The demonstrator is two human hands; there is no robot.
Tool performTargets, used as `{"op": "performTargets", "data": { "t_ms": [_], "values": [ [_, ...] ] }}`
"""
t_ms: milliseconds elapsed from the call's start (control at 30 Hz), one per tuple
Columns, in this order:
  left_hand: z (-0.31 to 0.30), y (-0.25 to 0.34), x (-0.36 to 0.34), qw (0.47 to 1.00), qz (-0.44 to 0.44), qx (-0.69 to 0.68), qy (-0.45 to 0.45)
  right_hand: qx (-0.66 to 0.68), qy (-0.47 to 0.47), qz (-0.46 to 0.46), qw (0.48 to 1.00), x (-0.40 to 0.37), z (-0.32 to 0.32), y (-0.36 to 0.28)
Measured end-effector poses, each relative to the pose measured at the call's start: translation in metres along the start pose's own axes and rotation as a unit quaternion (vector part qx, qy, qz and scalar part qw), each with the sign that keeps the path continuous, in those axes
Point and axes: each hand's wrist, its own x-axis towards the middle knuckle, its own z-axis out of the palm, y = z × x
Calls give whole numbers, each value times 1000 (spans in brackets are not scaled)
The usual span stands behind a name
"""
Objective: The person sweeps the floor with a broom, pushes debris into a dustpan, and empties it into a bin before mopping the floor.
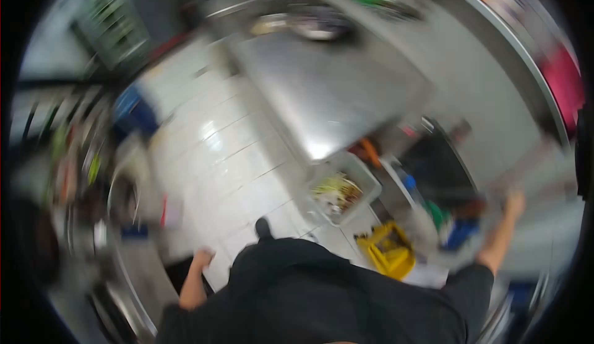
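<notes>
My left hand (203, 258) hangs low at my side over the white tiled floor, its fingers curled in, and nothing shows in it. Out to the right, my right hand (513, 204) reaches away from my body near the pale wall. Motion smears its fingers, so I cannot see whether it holds anything. A blurred reddish-brown object (473, 208) lies just left of that hand. Between my hands, a pale plastic bin (370, 190) with food scraps (339, 193) in it stands on the floor. Close to my body on the right is a yellow plastic container (388, 252).
A stainless steel table (334, 84) stands ahead, with a round pan (320, 23) at its far end. Shelving with mixed goods (80, 158) lines the left, beside a blue bin (135, 110). White floor tiles (216, 152) run between them. A dark container (438, 167) stands at right.
</notes>
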Motion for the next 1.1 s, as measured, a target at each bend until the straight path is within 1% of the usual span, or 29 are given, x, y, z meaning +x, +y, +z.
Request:
{"op": "performTargets", "data": {
  "t_ms": [33,67,100,133,167,200,267,300,367,433,467,500,533,567,600,633,667,700,733,767,800,833,867,900,933,967,1000,1067,1100],
  "values": [
    [-32,17,-7,998,-7,-62,7,34,1,5,999,-35,-15,-27],
    [-48,-11,29,995,60,-85,-4,-196,64,-62,977,-40,0,-21],
    [-61,-30,56,986,127,-111,-19,-124,241,-54,961,-10,51,29],
    [-83,-26,65,989,106,-106,-15,-240,158,-72,955,-57,-6,-21],
    [-99,-3,69,994,63,-89,-11,-228,178,-15,957,-43,18,1],
    [-108,8,68,996,33,-83,-1,-170,215,70,959,-42,26,4],
    [-120,31,76,997,19,-73,16,-5,238,212,948,-34,32,9],
    [-122,43,80,997,20,-69,25,-2,236,217,947,-27,34,15],
    [-123,66,85,996,36,-66,36,-20,251,58,966,-20,35,33],
    [-115,83,102,995,59,-65,46,-23,307,12,951,-22,23,35],
    [-108,85,108,995,51,-76,45,-3,374,18,927,-22,21,40],
    [-106,129,63,986,143,-50,65,18,436,23,900,-22,27,46],
    [-90,186,21,985,145,-74,62,23,421,19,907,-18,34,49],
    [-68,196,28,988,105,-110,34,192,490,66,848,-9,38,52],
    [-49,216,18,989,117,-94,0,353,540,116,755,-5,43,55],
    [-34,233,4,988,129,-76,-33,357,528,117,762,-8,49,54],
    [-19,244,-6,986,143,-59,-63,430,510,112,736,-10,51,48],
    [-3,242,-6,983,156,-52,-85,500,495,103,703,-8,49,40],
    [12,242,-6,978,174,-47,-107,499,492,70,710,-6,53,30],
    [24,248,-16,980,161,-61,-100,499,490,35,714,1,57,15],
    [35,250,-28,982,145,-75,-93,395,543,-34,741,12,58,-3],
    [41,248,-40,979,122,-127,-103,316,511,-35,799,29,56,-4],
    [44,241,-49,980,114,-128,-98,235,468,-36,852,51,59,-6],
    [46,229,-57,978,138,-120,-101,241,458,-36,855,66,60,1],
    [47,222,-64,974,166,-112,-105,194,392,40,898,83,54,16],
    [47,220,-82,983,136,-101,-77,144,326,112,927,95,40,29],
    [54,212,-83,982,138,-107,-73,148,331,108,926,92,27,35],
    [83,139,-61,997,48,-51,26,152,414,215,871,74,3,35],
    [90,108,-55,995,87,-37,36,137,387,244,878,70,-2,39]
  ]
}}
